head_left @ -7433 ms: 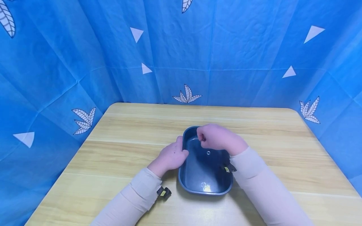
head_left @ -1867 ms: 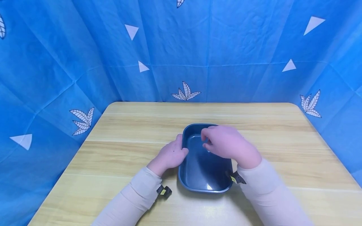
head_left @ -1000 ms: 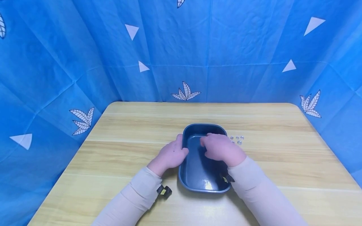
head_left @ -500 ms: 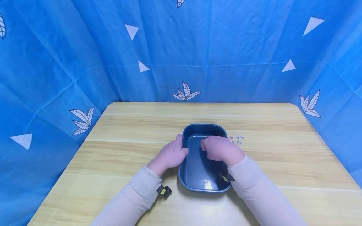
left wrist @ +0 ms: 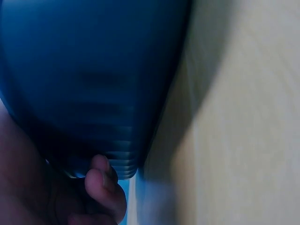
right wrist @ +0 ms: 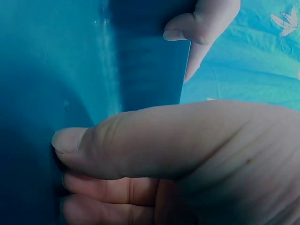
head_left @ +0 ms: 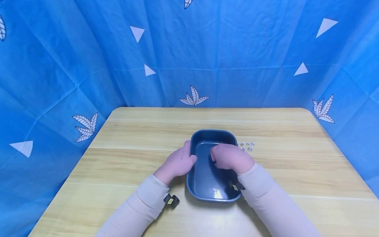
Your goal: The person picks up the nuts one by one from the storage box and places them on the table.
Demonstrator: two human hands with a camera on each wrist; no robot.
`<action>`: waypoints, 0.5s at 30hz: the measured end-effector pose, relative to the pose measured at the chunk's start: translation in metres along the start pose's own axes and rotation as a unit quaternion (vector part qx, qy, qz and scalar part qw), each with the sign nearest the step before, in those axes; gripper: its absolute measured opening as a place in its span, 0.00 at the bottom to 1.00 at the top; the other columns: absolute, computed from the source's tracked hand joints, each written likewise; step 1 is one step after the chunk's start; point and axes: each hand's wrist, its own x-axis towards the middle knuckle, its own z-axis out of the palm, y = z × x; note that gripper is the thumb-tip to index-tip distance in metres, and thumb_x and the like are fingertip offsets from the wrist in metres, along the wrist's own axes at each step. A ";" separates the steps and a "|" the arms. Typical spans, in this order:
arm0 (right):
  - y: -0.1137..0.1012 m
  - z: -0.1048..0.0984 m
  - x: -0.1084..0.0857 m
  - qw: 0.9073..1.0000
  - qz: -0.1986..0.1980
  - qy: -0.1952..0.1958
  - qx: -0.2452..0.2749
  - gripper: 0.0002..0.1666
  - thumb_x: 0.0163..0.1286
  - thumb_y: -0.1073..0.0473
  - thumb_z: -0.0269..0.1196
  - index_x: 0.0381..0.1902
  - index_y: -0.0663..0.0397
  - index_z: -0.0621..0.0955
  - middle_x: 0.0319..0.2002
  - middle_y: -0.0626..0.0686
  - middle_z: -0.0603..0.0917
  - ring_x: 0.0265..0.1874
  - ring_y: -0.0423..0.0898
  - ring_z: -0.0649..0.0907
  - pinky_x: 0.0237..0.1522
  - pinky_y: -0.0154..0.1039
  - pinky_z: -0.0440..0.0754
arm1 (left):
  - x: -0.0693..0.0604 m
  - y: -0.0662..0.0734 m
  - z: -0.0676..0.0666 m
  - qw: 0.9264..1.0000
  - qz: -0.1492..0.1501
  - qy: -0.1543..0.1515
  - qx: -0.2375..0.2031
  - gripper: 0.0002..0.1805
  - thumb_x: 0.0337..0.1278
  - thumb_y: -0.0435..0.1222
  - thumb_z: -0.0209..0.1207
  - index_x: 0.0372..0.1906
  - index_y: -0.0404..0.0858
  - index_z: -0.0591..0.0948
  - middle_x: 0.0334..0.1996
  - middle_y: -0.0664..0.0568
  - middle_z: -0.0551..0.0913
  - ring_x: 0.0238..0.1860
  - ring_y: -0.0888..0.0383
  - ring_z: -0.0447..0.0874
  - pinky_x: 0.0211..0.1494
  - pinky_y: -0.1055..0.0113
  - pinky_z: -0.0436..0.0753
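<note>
A dark blue rectangular bin point(head_left: 204, 187) with rounded corners stands upright on the table. My left hand point(head_left: 177, 164) grips its left wall, thumb hooked over the rim and fingers point(left wrist: 105, 187) against the outside. My right hand point(head_left: 232, 158) reaches down into the bin, its fingertips at the floor. In the right wrist view the right thumb point(right wrist: 117, 140) lies over curled fingers point(right wrist: 108, 190); whether something small is pinched there is hidden. Several small shiny ring-like pieces, resembling metal nuts point(head_left: 250, 149), lie on the table just right of the bin.
The wooden table point(head_left: 142, 131) has rounded far corners. A blue curtain point(head_left: 189, 49) with white leaf and triangle prints hangs behind it and at both sides. Each wrist carries a small black camera point(head_left: 171, 199).
The right hand has moved down and left inside the bin, uncovering the small pieces on the table; over the last second it barely shifts. The left hand keeps its hold.
</note>
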 end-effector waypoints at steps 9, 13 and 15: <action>0.002 0.002 0.001 0.999 -0.021 0.019 -0.020 0.13 0.60 0.69 0.61 0.21 0.47 0.75 0.20 0.45 0.76 0.22 0.44 0.75 0.30 0.40 0.74 | 0.000 0.001 -0.002 1.000 0.013 0.007 0.004 0.21 0.68 0.42 0.50 0.59 0.36 0.66 0.40 0.44 0.80 0.36 0.50 0.78 0.42 0.54 0.77; 0.002 0.001 0.000 0.999 -0.024 0.020 -0.021 0.12 0.59 0.66 0.63 0.21 0.46 0.75 0.19 0.45 0.75 0.21 0.44 0.75 0.30 0.41 0.74 | 0.000 0.001 -0.002 1.000 0.011 0.005 0.002 0.21 0.69 0.42 0.50 0.60 0.36 0.66 0.41 0.44 0.80 0.37 0.50 0.78 0.43 0.54 0.77; 0.002 0.000 0.000 0.999 -0.026 0.021 -0.020 0.11 0.59 0.64 0.64 0.21 0.46 0.75 0.19 0.45 0.75 0.21 0.44 0.75 0.30 0.40 0.74 | 0.000 0.002 -0.002 1.000 0.010 0.004 0.001 0.21 0.69 0.43 0.50 0.60 0.36 0.66 0.41 0.44 0.80 0.37 0.50 0.78 0.43 0.54 0.77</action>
